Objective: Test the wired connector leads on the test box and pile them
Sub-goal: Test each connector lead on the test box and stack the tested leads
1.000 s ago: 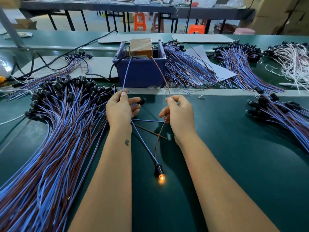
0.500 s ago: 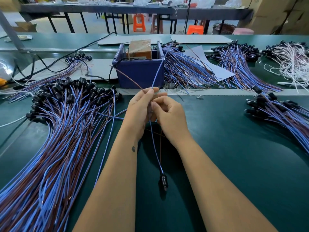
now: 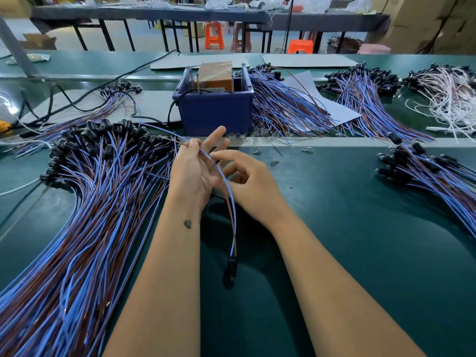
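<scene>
The large pile of blue-and-brown leads (image 3: 85, 215) is lying at far left on the green counter (image 3: 360, 228), its wire ends running off the bottom and left edges, so its full extent is not showing; the black connectors are clustering at its far end. Just right of it, the left hand (image 3: 193, 173) is holding one lead (image 3: 226, 191) raised above the counter, thumb and forefinger pinching the wires near their free ends while the other fingers are standing straight and spread. The lead's free tips are blurring against the pile and are hard to make out. Its black connector (image 3: 230, 273) is hanging between the forearms, low over the counter; whether it is touching the surface cannot be told. The right hand (image 3: 249, 184) is hovering just beside the lead, fingers loosely curled and parted, gripping nothing visible. Behind the hands, the blue test box (image 3: 215, 109) is sitting at the counter's far edge strip, its contacts partly hidden by its wall. Open green surface is extending right of the right forearm. A smaller pile of leads (image 3: 432, 173) is lying at the right edge, cut off by the frame.
</scene>
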A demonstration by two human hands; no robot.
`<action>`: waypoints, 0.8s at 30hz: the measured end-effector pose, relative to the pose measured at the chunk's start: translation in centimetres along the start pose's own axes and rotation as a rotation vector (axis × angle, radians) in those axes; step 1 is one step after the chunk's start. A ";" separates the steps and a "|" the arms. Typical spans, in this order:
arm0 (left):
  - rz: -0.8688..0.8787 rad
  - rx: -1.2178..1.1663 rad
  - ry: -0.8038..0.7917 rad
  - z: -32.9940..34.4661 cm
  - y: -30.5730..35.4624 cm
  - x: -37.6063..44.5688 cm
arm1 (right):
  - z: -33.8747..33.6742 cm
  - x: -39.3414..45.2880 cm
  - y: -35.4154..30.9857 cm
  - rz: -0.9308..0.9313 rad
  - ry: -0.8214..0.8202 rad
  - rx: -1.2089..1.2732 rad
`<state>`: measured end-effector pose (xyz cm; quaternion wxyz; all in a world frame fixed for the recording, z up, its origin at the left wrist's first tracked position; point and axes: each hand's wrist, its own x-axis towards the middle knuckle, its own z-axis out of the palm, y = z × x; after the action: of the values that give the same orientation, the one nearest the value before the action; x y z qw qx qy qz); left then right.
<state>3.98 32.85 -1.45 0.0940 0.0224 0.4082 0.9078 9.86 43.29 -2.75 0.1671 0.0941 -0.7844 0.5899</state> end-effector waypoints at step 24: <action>0.355 1.123 -0.083 1.9 -3.8 -3.4 | -7.1 1.2 0.0 0.233 0.809 0.471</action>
<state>8.09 36.11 -2.88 -0.0697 0.1721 0.8123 0.5529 9.85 50.14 -0.55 0.3657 -0.1962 -0.5067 0.7557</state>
